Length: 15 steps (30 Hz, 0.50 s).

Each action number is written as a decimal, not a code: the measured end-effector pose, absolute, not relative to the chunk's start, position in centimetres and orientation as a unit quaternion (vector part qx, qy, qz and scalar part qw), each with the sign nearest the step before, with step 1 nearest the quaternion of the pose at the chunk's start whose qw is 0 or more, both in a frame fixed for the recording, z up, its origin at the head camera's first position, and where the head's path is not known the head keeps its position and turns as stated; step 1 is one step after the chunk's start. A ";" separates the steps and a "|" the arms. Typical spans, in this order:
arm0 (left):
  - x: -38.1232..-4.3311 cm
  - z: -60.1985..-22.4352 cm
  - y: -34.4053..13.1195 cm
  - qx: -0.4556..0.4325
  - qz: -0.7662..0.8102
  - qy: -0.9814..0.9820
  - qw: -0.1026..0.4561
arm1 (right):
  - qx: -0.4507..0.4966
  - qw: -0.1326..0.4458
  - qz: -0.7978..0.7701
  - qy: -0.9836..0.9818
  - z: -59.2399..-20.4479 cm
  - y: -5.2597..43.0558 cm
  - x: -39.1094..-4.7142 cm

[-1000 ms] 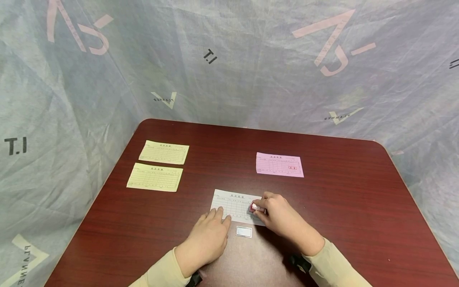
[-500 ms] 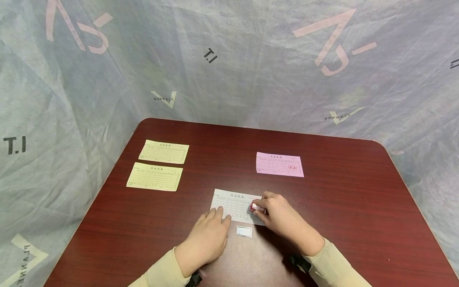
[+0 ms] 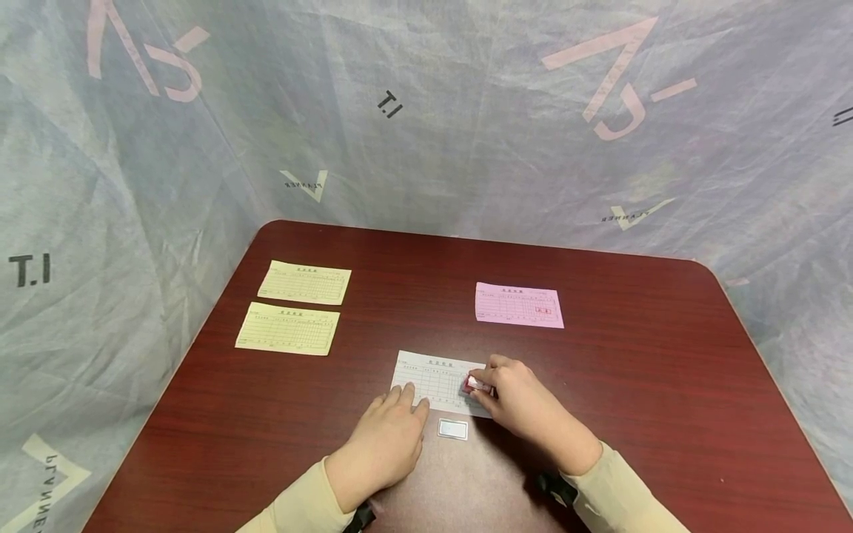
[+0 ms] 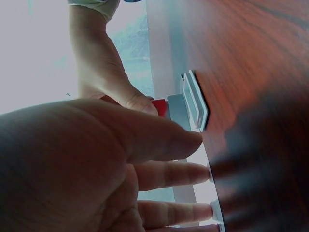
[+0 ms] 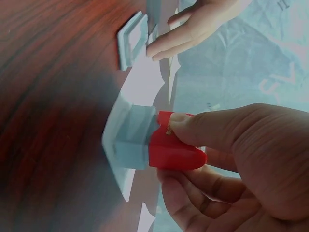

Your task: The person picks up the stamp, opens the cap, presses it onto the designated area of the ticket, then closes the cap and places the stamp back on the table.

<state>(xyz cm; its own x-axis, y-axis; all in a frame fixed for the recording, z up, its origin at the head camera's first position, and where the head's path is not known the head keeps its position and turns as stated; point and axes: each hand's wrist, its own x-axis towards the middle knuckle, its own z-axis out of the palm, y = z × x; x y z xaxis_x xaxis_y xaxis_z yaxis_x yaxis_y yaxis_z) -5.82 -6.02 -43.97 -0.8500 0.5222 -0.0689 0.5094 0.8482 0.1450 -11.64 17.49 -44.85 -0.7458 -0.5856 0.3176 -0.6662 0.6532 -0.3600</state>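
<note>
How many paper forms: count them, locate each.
4: back yellow form and front yellow form, on the left; pink form, right of centre; white form, under the red stamp. Others could be hidden underneath.

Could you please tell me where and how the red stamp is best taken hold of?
Probably by its red handle, pinched across opposite sides from above and the person's right, as the right hand holds it. The stamp stands with its grey base down on the white slip, leaving the handle uppermost.
</note>
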 end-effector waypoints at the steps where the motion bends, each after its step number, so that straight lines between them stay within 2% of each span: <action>1: -5.8 -44.0 -6.0 0.269 0.061 0.960 0.054 | 0.346 0.090 0.233 -0.904 -44.8 17.5 -11.6; 8: -5.8 -43.9 -5.9 0.273 0.057 0.959 0.053 | 0.349 0.097 0.247 -0.899 -44.5 17.7 -11.3; 15: -6.0 -43.9 -5.5 0.284 0.047 0.957 0.045 | 0.331 0.150 0.266 -0.893 -43.2 19.6 -11.2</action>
<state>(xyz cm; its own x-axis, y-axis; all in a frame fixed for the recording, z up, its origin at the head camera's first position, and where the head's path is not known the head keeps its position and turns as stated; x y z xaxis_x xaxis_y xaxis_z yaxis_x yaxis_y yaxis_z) -6.01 -5.55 -43.86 -0.8346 0.5476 -0.0598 0.5391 0.8343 0.1153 -11.22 19.63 -43.18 -0.7353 -0.5115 0.4446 -0.6714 0.6392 -0.3750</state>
